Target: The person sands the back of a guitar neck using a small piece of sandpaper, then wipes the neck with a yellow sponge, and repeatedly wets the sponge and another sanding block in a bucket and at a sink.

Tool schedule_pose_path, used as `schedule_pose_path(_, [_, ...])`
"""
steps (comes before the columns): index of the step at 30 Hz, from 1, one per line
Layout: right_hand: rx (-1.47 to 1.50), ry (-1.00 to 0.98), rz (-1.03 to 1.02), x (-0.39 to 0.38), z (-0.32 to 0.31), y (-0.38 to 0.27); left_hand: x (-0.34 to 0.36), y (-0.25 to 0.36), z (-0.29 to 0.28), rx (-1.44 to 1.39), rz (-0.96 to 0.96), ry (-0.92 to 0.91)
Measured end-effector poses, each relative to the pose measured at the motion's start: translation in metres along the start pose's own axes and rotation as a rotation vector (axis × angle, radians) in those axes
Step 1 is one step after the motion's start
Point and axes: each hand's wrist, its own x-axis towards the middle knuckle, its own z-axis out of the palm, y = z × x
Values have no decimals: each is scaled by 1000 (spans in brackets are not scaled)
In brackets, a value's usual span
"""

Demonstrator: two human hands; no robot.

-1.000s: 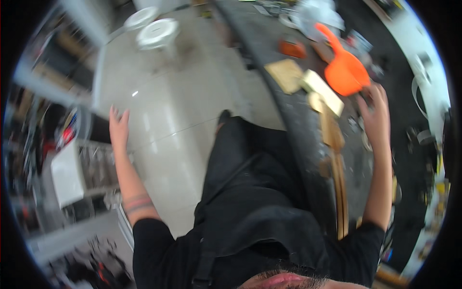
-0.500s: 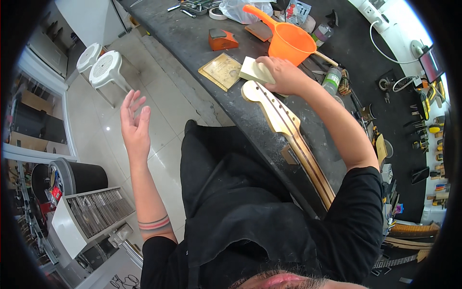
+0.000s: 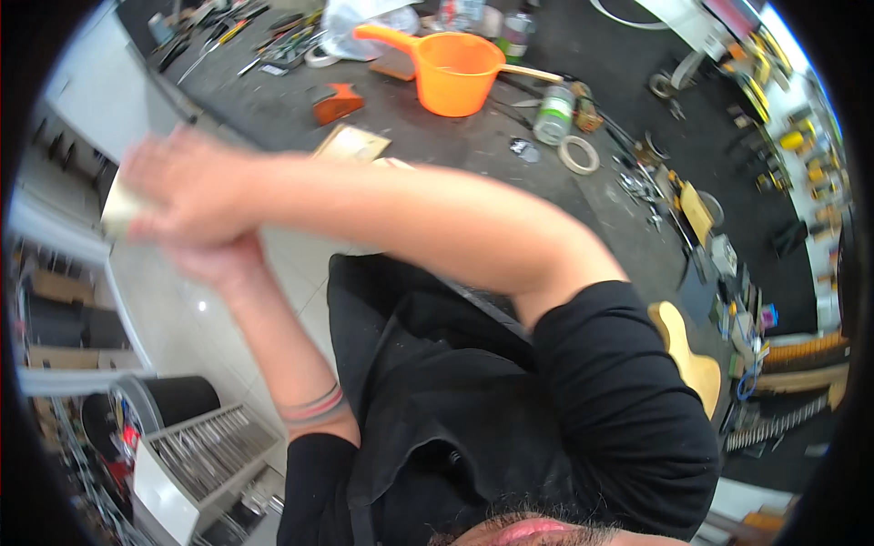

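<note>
My right hand (image 3: pixel 191 187) is at the far left, blurred by motion, its arm stretched across in front of me. In it is a pale cream rectangular block (image 3: pixel 118 205), its edge showing past the fingers. Just under the right hand is my left hand (image 3: pixel 221 264), overlapping it; the left fingers are hidden, and whether they touch the block cannot be seen. Behind my right forearm lies a guitar neck, with only a bit of its pale headstock (image 3: pixel 393 164) showing. A flat yellowish plate (image 3: pixel 353 144) lies beside it on the bench.
On the dark workbench (image 3: pixel 455 146) stand an orange dipper (image 3: pixel 458 77), an orange-and-black block (image 3: pixel 336 103), a clear bottle (image 3: pixel 553 118) and a tape roll (image 3: pixel 578 156). A pale guitar body (image 3: pixel 687 359) is past my right arm. A black bin (image 3: pixel 182 402) stands at lower left.
My right hand has swung left with the block, from beside the headstock to over my left hand. My forearm now hides most of the neck. The view has turned somewhat.
</note>
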Motion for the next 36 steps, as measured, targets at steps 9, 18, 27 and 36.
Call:
schedule_pose_path(9, [435, -128, -116, -53, 90, -63, 3, 87, -115, 266, 15, 281])
schedule_pose_path(18, [94, 161, 24, -17, 97, -85, -43, 116, -119, 319, -131, 328])
schedule_pose_path(27, [349, -445, 520, -30, 28, -13, -39, 125, -223, -198, -366, -435])
schedule_pose_path(36, [374, -114, 405, -46, 45, -105, -36, 86, -209, 827, 31, -4])
